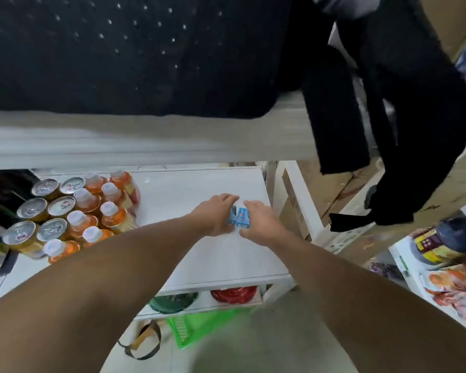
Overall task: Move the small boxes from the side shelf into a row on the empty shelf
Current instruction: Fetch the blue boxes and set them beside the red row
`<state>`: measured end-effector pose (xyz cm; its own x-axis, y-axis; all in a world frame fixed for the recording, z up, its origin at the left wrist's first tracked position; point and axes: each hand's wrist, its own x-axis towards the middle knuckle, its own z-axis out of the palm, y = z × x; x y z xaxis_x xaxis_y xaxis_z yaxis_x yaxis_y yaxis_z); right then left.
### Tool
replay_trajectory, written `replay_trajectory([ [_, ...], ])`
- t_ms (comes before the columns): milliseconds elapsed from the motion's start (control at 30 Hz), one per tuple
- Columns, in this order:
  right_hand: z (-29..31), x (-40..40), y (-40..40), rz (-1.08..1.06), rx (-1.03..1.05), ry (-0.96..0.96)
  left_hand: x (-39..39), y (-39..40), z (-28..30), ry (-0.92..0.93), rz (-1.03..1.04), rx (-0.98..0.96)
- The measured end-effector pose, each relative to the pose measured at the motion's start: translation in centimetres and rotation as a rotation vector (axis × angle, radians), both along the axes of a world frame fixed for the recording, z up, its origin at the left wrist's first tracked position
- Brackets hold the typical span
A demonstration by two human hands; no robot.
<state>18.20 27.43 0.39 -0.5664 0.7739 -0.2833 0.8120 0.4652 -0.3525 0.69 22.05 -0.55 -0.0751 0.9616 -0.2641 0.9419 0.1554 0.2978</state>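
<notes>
Two small blue boxes sit side by side on the white shelf point(199, 184), toward its right end. My left hand point(217, 215) cups the left box point(231, 218) from the left side. The right box point(243, 217) is held by my right hand point(261, 220), thumb at its near end and fingers curved over its far end. Both arms reach in from the bottom of the view. The boxes touch or nearly touch each other. Most of the left box is hidden under my hand.
Orange drink bottles point(111, 208) and several cans point(45, 208) crowd the shelf's left part. A shelf board point(145, 138) runs overhead with dark cloth point(388, 117) hanging at right. Below are a green basket point(199, 324) and red and green lids. Snack packs point(447, 286) lie at right.
</notes>
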Motion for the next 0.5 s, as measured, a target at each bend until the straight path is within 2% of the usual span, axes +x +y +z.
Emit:
replay_trajectory([
  [133,-3.1,-0.5,1.3,0.003,0.028,0.01,0.0,0.6,-2.0,-0.064,0.087,0.024],
  [233,-3.9,0.0,0.6,-0.077,0.087,0.045,0.1,-0.9,-2.4,-0.101,0.191,0.094],
  [367,-1.2,1.5,-2.7,-0.178,0.055,0.131,0.5,-3.9,-0.5,-0.155,0.272,0.122],
  [500,2.0,3.1,-5.1,-0.203,0.002,0.22,0.9,-6.8,2.9,-0.112,0.268,0.083],
])
